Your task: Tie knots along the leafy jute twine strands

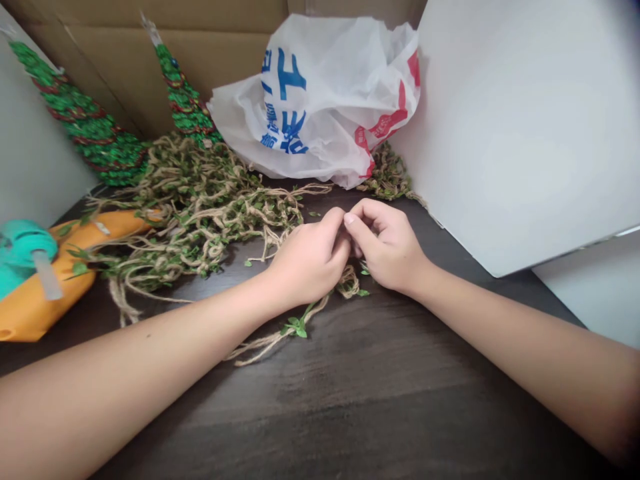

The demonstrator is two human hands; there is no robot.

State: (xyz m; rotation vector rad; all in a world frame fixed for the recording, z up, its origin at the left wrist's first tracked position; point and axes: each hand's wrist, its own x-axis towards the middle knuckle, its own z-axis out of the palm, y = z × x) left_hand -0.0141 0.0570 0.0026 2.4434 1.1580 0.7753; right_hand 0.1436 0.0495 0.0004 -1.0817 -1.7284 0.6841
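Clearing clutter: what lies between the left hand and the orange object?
Head view: jute twine with green leaves lies between the left hand and the orange object.

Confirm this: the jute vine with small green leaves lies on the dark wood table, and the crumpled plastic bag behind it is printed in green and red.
That is wrong on one point: the crumpled plastic bag is printed in blue and red, not green and red, as the head view shows. The jute vine with small green leaves does lie on the dark wood table.
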